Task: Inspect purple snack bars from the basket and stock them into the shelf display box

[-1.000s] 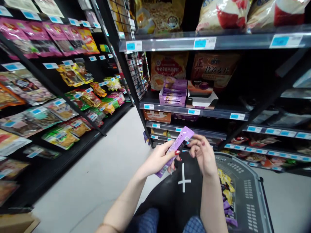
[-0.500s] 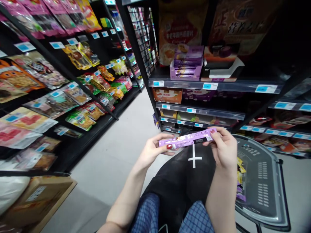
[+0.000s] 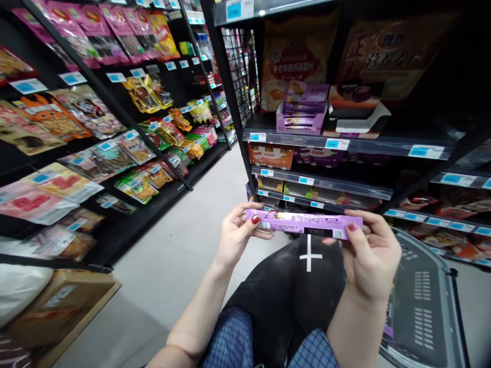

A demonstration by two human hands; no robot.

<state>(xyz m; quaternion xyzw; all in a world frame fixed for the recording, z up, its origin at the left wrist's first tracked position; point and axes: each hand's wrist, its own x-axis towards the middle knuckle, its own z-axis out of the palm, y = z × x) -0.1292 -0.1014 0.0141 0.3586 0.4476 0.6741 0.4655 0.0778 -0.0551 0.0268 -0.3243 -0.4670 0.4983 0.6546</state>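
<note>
A long, slim purple snack packet (image 3: 303,223) is stretched level between my two hands, above my knees. My left hand (image 3: 240,230) pinches its left end, thumb on top and fingers behind. At the other end my right hand (image 3: 370,250) grips it the same way, beside a black printed strip and a small square code. Small print and a barcode show on the face turned to me. Ahead on the shelf, an open purple display box (image 3: 302,122) holds several similar purple packets. Next to it stands a dark and orange open carton (image 3: 356,120).
A grey shopping basket or cart (image 3: 425,296) stands at my right, with a bit of purple wrapping inside. Shelves of bagged snacks (image 3: 84,110) line the left. A cardboard box (image 3: 63,306) sits low at the left. Pale floor (image 3: 172,245) runs between the shelves.
The packet has come nearer and is now level, its printed back turned more towards me. My right hand has moved right and down, my left slightly left. The view has shifted slightly.
</note>
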